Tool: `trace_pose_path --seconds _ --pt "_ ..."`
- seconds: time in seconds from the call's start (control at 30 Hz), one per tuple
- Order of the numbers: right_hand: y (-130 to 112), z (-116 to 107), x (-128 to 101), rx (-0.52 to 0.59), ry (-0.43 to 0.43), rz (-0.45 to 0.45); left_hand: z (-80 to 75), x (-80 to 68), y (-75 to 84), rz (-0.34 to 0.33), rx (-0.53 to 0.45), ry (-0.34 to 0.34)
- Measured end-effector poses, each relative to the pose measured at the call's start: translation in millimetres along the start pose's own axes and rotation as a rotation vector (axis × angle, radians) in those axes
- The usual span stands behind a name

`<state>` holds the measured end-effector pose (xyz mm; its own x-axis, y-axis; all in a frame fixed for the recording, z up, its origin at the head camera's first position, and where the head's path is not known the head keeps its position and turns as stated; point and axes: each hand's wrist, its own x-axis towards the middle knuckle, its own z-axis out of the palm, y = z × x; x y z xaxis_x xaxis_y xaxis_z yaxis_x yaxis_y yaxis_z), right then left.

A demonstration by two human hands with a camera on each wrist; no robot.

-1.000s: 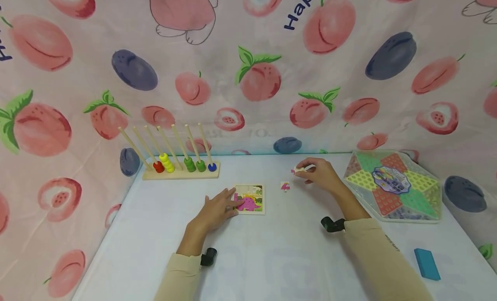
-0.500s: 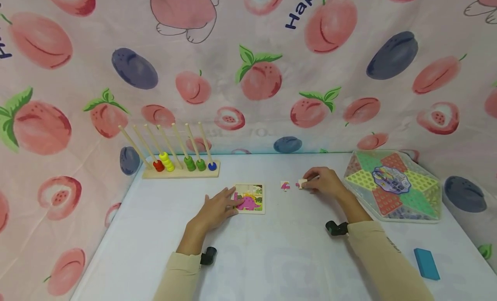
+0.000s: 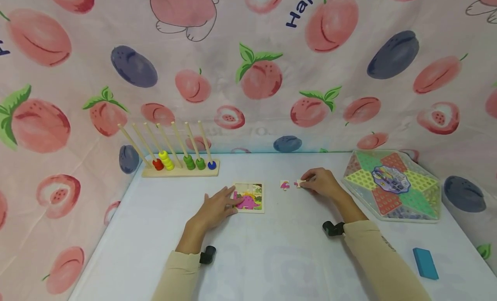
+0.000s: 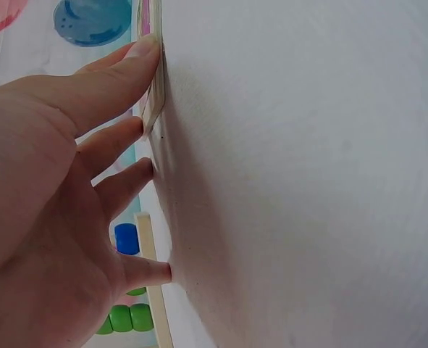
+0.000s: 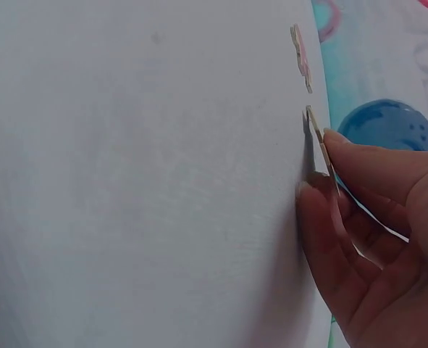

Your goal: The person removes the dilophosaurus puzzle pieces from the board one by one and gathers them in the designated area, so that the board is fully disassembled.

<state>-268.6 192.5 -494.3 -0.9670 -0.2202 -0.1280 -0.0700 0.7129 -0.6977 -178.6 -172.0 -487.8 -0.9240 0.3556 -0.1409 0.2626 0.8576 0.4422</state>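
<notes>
Two puzzle pieces (image 3: 284,185) toward the table's (image 3: 272,258) far edge — one piece (image 3: 297,184) pinched by the right hand (image 3: 321,181); the left hand (image 3: 215,208), fingers spread, touches one puzzle board (image 3: 252,202) — one abacus (image 3: 180,172) far-left, one box (image 3: 392,184) far-right

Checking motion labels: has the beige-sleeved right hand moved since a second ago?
Yes: the right hand sits lower in the head view, against the beaded wooden abacus.

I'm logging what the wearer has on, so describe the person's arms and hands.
The left sleeve and right sleeve are beige and end short of the hands; the right one bears dark lettering, too small to read. A black device juts out at each cuff, left and right. The left hand and right hand are gloveless.
</notes>
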Motion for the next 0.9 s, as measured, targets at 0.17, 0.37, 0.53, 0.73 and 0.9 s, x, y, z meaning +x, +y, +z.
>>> trace_pose_path --seconds 0.17,0.37,0.53,0.73,0.9 --pt "-1.7 1.5 0.6 -0.006 0.014 0.005 0.7 0.4 -1.0 0.000 -0.008 0.005" --pt "-1.6 2.8 2.1 -0.035 0.022 0.019 1.1 0.1 -0.9 -0.003 -0.020 0.008" --pt "-4.7 4.6 1.7 -0.095 0.048 0.028 1.7 0.6 -1.3 -0.008 -0.008 -0.001" --pt "-8.5 5.0 0.7 -0.124 0.050 0.047 1.7 0.9 -0.3 -0.003 -0.019 0.006" --pt "-11.1 3.6 0.2 -0.164 0.045 0.075 1.4 0.4 0.4 -0.011 -0.025 0.012"
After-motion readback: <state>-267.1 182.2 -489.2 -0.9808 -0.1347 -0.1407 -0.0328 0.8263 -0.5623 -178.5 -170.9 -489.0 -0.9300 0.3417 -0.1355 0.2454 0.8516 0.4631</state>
